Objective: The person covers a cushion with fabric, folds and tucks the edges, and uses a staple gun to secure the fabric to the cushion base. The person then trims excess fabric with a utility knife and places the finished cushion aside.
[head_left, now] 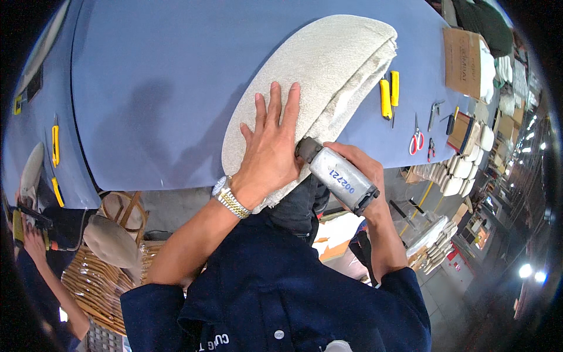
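A curved seat pad covered in cream woven fabric lies across the front edge of the blue table, its loose fabric edge folded along the right side. My left hand presses flat on the pad with its fingers spread. A watch with a metal band is on that wrist. In my right hand is a silver pneumatic staple gun, its dark head against the pad's near right edge, close to my left hand. The right fingers are mostly hidden behind the tool.
On the blue table, two yellow-handled tools, red-handled scissors and small pliers lie to the right. A cardboard box stands beyond. At far left, a co-worker's hand holds a similar tool.
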The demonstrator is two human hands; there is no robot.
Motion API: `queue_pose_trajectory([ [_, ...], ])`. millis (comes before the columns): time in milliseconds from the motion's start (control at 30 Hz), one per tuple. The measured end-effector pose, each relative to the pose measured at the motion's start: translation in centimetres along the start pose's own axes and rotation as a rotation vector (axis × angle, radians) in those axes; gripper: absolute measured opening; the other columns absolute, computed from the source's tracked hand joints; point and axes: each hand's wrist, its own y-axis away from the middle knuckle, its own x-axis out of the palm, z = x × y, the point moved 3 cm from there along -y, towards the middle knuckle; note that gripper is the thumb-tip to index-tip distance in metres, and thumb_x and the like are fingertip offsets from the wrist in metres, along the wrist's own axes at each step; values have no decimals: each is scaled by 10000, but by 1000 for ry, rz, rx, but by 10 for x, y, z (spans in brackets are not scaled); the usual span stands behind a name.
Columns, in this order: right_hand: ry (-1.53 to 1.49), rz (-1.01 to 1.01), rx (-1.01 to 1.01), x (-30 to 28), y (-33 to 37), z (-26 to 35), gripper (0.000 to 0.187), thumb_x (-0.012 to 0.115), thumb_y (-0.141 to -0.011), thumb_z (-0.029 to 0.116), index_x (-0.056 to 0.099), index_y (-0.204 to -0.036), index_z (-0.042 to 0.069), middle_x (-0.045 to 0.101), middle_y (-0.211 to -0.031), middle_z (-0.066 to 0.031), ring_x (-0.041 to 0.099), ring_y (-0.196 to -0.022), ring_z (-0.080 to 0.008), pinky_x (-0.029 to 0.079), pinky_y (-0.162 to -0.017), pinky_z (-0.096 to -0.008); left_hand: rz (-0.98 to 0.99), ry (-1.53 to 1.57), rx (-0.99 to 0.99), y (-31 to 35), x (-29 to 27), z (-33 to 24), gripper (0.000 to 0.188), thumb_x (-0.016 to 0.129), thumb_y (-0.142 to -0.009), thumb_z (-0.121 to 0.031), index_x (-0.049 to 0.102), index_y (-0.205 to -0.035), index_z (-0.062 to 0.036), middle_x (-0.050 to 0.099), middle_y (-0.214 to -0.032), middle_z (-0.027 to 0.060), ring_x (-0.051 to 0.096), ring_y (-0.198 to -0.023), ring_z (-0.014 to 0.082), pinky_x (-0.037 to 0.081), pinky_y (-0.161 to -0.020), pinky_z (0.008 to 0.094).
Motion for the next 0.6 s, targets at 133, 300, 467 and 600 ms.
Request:
queue_pose_trajectory([
  [133,-1,-20,-9,6,-10,15,543,780,-755,109,648,-1281,73,718,-1163,-135,728,-1050,-271,544,-887,-314,-62,58,36,-2,-7,8,1232,866,-695,-86,77,-1638,-157,88,-1630,371,90,-1478,624,259,-986,885],
  [300,69,-73,-143,19,-20,25,570,785,-717,66,633,-1266,41,701,-1184,-145,700,-1074,-295,536,-926,-345,34,178,255,-5,-35,26,1246,875,-704,-173,55,-1640,-106,116,-1672,285,123,-1540,479,216,-1216,594],
  [467,39,-130,-159,22,-35,33,528,783,-736,60,653,-1247,57,713,-1177,-157,709,-1086,-324,546,-933,-374,219,811,137,-1,-58,80,1027,754,-885,-364,122,-1641,-75,157,-1691,189,153,-1563,278,180,-1259,391],
  [600,70,-147,-214,32,-31,42,490,775,-760,58,656,-1235,35,727,-1136,-158,719,-1046,-324,542,-926,-358,75,605,61,14,-35,86,982,715,-918,-430,148,-1638,-76,230,-1667,203,292,-1514,301,229,-1244,403],
])
